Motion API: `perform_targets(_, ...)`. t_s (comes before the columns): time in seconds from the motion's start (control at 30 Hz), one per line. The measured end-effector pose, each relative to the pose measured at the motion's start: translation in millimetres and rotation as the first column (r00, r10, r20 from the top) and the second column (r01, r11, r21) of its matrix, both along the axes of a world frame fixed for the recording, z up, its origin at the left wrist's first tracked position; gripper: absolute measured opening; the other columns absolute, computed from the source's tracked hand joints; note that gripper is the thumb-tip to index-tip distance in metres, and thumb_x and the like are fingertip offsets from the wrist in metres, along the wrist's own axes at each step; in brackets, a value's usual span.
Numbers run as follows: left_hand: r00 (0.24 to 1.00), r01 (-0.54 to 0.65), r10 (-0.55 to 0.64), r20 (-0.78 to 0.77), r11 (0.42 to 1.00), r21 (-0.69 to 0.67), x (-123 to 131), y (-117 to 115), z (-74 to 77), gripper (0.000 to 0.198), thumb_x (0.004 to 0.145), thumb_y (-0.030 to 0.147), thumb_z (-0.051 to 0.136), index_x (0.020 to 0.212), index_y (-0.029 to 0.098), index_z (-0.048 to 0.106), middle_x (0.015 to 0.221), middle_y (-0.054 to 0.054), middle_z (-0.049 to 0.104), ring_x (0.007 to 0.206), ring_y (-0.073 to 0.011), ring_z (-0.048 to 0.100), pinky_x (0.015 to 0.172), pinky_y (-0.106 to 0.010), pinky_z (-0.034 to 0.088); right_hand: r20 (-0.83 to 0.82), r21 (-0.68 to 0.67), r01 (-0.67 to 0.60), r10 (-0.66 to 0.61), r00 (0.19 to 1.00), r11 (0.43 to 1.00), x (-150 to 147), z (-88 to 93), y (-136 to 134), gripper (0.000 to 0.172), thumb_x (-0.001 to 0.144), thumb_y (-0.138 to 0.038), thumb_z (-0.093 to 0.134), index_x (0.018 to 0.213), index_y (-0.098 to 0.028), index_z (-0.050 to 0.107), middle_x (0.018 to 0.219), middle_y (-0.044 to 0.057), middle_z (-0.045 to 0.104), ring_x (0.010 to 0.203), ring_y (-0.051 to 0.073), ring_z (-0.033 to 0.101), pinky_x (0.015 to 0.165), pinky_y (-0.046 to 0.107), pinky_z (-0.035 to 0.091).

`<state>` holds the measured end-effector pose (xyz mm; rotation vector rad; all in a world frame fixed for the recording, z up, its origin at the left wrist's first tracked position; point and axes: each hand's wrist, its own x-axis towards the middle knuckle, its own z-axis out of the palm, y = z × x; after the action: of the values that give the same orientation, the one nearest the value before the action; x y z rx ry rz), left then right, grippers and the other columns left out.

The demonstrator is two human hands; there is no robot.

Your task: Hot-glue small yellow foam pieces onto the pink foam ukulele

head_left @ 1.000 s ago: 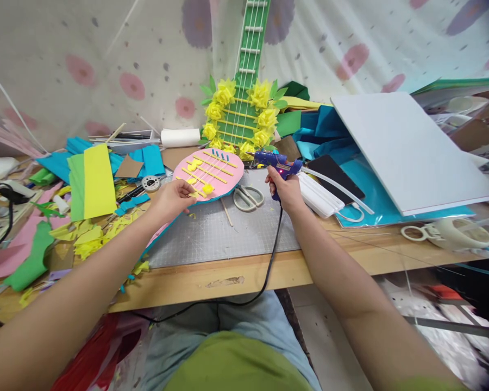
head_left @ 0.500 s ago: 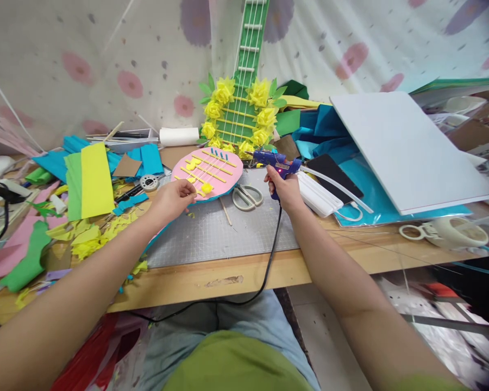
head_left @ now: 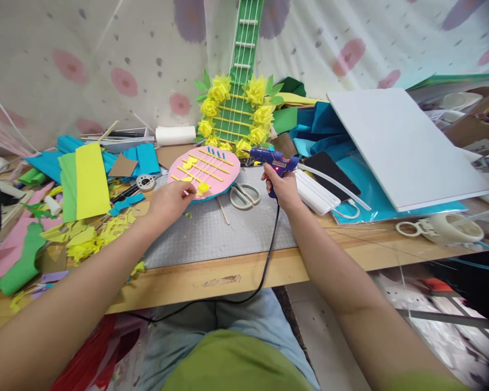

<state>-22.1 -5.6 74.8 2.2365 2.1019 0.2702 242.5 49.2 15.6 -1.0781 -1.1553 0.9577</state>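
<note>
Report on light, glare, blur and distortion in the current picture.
In the head view, light is soft, with no hard shadows on the mat; in the head view, small glints show on the blue plastic, and the glue gun has a lit red spot; in the head view, far-right clutter looks smeared, and the forearms seem stretched toward the lower corners.

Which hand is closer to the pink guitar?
The left. Your left hand is at the near-left edge of the pink guitar. Your right hand is farther off, beyond the scissors to the right, holding a blue glue gun.
</note>
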Motion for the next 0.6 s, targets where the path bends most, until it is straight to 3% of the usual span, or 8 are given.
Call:
perform_targets(0.37, 0.997, -0.080, 0.080, -0.007, 0.996, -0.040, 3.3, 5.8, 2.2, 0.022, 0.079, 0.040, 0.056, 0.091, 0.027, 0.069, 0.094, -0.001, 0.072, 0.088, -0.0218, 0.064, 0.062, -0.028, 0.039, 0.020, -0.003, -0.005, 0.005, 1.000, 1.000, -0.1, -1.5, -0.2, 0.039, 0.072, -0.054, 0.066, 0.060, -0.019, 0.052, 0.054, -0.002, 0.054, 0.038, 0.004, 0.037, 0.036, 0.021, 0.032)
perform_targets(0.6, 0.995, -0.095, 0.097, 0.034, 0.994, -0.060, 5.7, 6.2, 3.2, 0.018, 0.079, 0.037, 0.057, 0.088, 0.027, 0.069, 0.092, -0.001, 0.072, 0.086, -0.0208, 0.064, 0.060, -0.027, 0.038, 0.045, -0.007, -0.010, 0.011, 0.999, 1.000, 0.0, -2.8, 0.1, 0.038, 0.073, -0.055, 0.065, 0.062, -0.020, 0.052, 0.048, -0.004, 0.049, 0.038, 0.005, 0.038, 0.038, 0.021, 0.033)
